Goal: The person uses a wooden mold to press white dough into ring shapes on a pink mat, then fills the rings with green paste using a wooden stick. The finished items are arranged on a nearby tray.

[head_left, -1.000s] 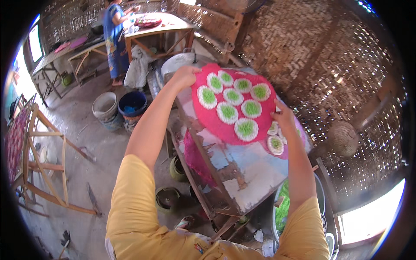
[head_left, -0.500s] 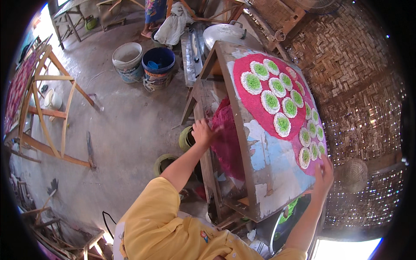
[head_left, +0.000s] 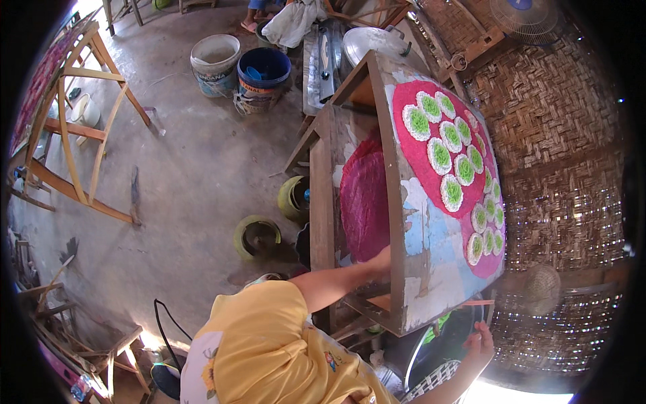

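My left hand (head_left: 382, 258) reaches under the wooden table top (head_left: 431, 269) to the near edge of a stack of pink round sheets (head_left: 363, 198) on the lower shelf. Its fingers are hidden by the table's edge. My right hand (head_left: 479, 338) hangs with fingers apart beside the table's near corner, next to a dark basin (head_left: 444, 337) with green in it. On the table top lies a pink round tray (head_left: 412, 149) covered with several white discs with green centres. A second such tray (head_left: 486, 259) lies beside it, nearer the woven wall.
A white bucket (head_left: 214, 64) and a blue bucket (head_left: 262, 75) stand on the concrete floor beyond the table. Two green pots (head_left: 257, 236) sit by the table leg. Wooden frames (head_left: 81, 128) lean at left. A woven bamboo wall (head_left: 558, 155) closes the right side. Another person's feet (head_left: 259, 10) show at the top.
The pink tray of discs, held up in both hands a second ago, now lies on the table. My left hand has gone under the top to the pink stack; my right hand has dropped.
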The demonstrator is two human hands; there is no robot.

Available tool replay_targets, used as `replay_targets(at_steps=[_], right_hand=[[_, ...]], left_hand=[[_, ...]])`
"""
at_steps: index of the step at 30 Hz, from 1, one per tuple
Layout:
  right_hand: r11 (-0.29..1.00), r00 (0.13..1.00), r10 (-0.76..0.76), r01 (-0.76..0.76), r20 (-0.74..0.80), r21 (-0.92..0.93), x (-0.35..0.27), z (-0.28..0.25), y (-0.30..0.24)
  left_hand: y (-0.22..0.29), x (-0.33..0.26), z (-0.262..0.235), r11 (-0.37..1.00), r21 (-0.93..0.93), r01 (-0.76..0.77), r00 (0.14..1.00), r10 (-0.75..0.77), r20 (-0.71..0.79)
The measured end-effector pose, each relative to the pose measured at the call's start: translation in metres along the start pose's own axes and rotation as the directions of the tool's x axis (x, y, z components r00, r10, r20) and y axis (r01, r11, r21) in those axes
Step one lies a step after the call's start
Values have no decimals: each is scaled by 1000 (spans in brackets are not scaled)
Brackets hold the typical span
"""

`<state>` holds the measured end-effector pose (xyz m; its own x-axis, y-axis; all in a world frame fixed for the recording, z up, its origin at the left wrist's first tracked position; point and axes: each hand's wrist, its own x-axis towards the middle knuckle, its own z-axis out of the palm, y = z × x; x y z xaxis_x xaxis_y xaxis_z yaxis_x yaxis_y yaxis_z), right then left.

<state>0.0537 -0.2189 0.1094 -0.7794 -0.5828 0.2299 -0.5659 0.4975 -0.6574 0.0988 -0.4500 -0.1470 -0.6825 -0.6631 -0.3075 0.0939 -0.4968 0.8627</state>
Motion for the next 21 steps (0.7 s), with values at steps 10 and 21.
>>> replay_targets(at_steps=[10, 21], right_hand=[[996, 997, 76, -76, 1, 55, -24, -3, 1], [983, 991, 136, -136, 4, 124, -55, -18, 4]], left_hand=[[-3, 43, 22, 765, -527, 369, 673, -612, -416], [33, 113, -96, 446, 882, 148, 546, 707, -449]])
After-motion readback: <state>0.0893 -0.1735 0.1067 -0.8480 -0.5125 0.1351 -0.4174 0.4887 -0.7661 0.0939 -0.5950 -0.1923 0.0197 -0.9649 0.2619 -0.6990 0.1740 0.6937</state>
